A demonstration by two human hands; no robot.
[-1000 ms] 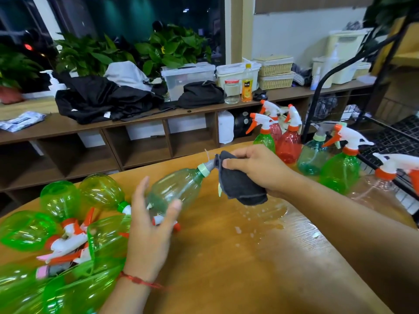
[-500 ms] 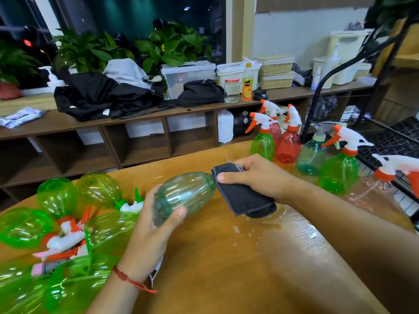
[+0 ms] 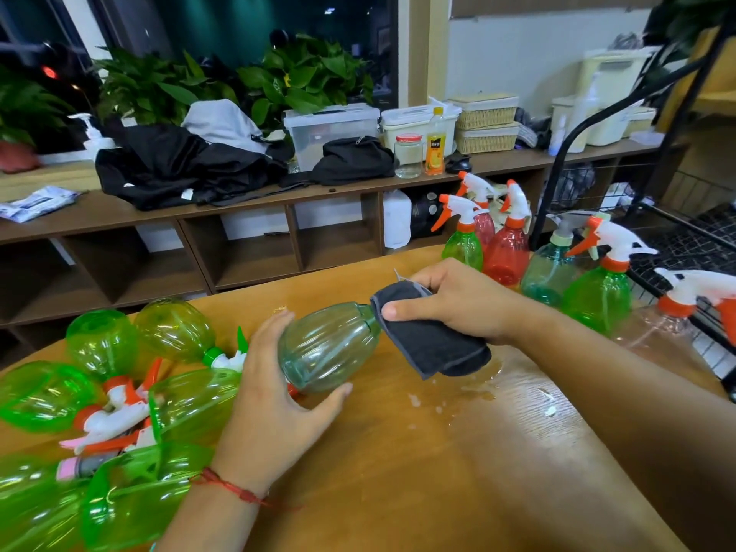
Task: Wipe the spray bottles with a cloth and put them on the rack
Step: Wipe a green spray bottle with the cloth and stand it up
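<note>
Wooden table point(image 3: 398, 480); left hand point(image 3: 271, 416) round base of teal bottle point(image 3: 326, 348), right hand point(image 3: 458, 304) tight on cloth point(image 3: 430, 346) over neck.

Nothing legible — label on juice bottle point(image 3: 435, 142) blurred.

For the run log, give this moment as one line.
step: wipe | left hand: holds teal bottle | right hand: grips cloth at bottle neck

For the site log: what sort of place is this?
Likely an office or workroom: a long cubby shelf holding storage boxes, potted plants by a dark window, a black metal rack.
</note>
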